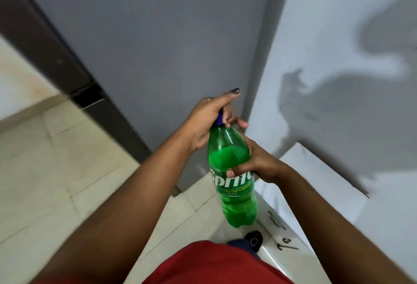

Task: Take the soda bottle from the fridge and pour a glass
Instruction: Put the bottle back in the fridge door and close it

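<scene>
A red shirt (214, 263) fills the bottom of the view, right under the camera. Two bare arms reach out from it to a green bottle (232, 170). The bottle is held up in the air, above the pale tiled floor (45, 182). It stands nearly straight, with its top leaning a little to the left. It has green drink inside, up to just above the label. The label has white letters on it.

The left hand (207, 123) is wrapped over the top of the bottle, and its fingers are closed around the blue cap (219, 119). One finger with a dark nail sticks out straight. The right hand (259, 161) grips the middle of the bottle from the right side, and its thumb presses on the top of the label.

Behind the bottle is a big grey door (158, 35). To the right is a white wall (338, 46) with dark shadows of the arms on it. A small black thing (253, 239) lies on the floor, below the bottle.
</scene>
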